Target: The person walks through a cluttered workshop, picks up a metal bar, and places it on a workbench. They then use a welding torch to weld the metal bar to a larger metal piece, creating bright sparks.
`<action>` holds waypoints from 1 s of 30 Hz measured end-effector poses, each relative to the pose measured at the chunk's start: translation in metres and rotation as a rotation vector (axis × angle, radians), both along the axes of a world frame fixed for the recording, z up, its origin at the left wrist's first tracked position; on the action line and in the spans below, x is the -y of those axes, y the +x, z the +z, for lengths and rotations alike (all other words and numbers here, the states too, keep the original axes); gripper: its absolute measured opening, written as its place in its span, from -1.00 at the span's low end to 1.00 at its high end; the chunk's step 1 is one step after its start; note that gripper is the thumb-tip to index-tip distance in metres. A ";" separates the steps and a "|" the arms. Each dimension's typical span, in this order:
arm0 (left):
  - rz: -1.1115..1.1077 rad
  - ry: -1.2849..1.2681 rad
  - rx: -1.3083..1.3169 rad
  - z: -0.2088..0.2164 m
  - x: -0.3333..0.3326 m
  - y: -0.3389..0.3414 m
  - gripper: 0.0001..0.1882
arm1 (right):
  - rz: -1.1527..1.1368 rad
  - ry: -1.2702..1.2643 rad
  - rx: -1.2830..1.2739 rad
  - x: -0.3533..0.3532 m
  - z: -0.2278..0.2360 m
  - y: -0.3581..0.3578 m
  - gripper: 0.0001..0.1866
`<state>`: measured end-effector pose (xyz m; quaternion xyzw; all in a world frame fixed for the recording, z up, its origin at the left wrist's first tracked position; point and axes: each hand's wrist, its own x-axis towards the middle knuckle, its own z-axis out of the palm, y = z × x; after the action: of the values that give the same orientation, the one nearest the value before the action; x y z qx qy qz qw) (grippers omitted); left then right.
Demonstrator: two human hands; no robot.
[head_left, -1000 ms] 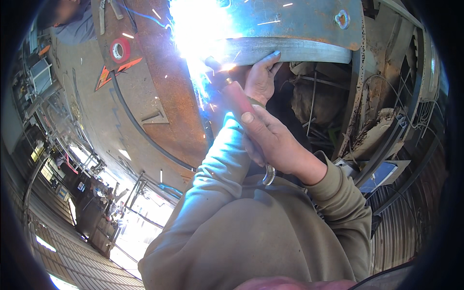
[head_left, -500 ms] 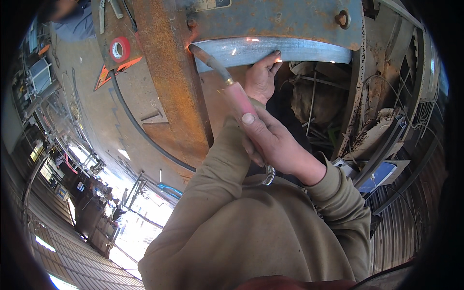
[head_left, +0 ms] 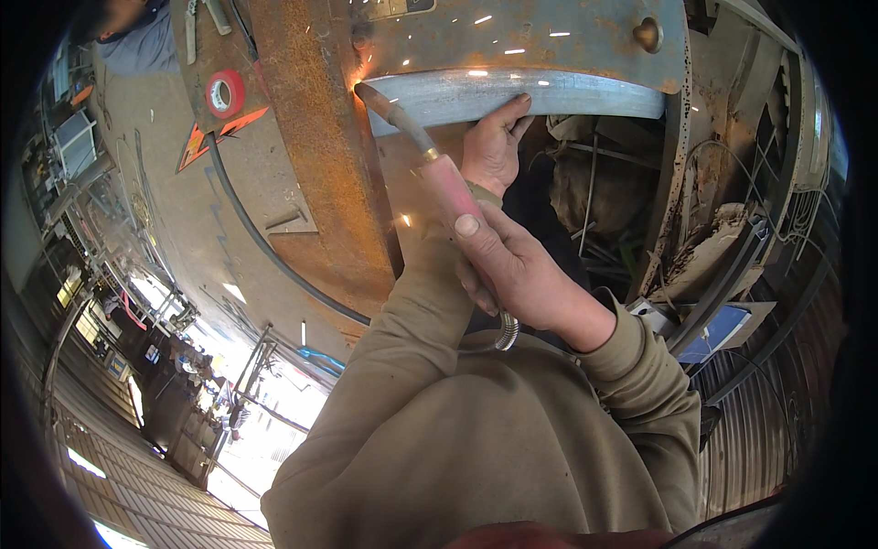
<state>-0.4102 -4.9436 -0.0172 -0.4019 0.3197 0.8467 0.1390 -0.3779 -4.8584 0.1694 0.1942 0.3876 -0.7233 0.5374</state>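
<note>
Two bare hands work at a strip (head_left: 594,94) under a plate (head_left: 530,41), whose label (head_left: 393,6) is too small to read. The right hand (head_left: 526,265) wraps a torch (head_left: 448,188), tip at the strip's left end by a rusty beam (head_left: 320,119); the left hand (head_left: 492,156) lays its thumb on the strip's lower edge, though I cannot tell whether it pinches. Some room opens below the strip, toward the right-hand upright (head_left: 675,174).
</note>
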 end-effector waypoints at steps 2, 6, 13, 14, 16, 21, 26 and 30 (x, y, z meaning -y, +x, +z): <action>0.005 0.005 0.006 -0.001 0.000 0.000 -0.77 | -0.007 0.003 0.034 -0.001 0.001 0.002 -0.34; 0.005 0.016 0.009 -0.002 0.001 0.000 -0.78 | -0.024 -0.012 0.069 -0.004 0.002 0.005 -0.34; 0.004 0.006 0.020 -0.002 0.000 0.000 -0.76 | -0.012 -0.006 0.006 0.000 -0.002 0.002 -0.45; 0.007 0.008 0.015 -0.003 0.001 0.001 -0.75 | -0.012 0.002 0.001 0.000 -0.002 0.002 -0.41; -0.011 0.016 0.016 -0.006 0.000 0.002 -0.73 | -0.036 -0.003 -0.029 0.002 -0.004 0.002 -0.35; -0.032 0.052 0.015 -0.011 0.003 0.002 -0.70 | -0.016 0.006 -0.028 0.003 -0.005 0.003 -0.33; 0.010 0.008 -0.018 -0.006 0.000 0.002 -0.73 | -0.018 -0.005 -0.026 0.002 -0.003 0.002 -0.34; 0.003 0.012 0.002 -0.003 0.000 0.000 -0.75 | -0.018 -0.015 0.052 -0.001 0.001 0.004 -0.39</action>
<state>-0.4104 -4.9437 -0.0201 -0.4024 0.3137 0.8485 0.1403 -0.3736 -4.8574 0.1702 0.2122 0.3662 -0.7259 0.5422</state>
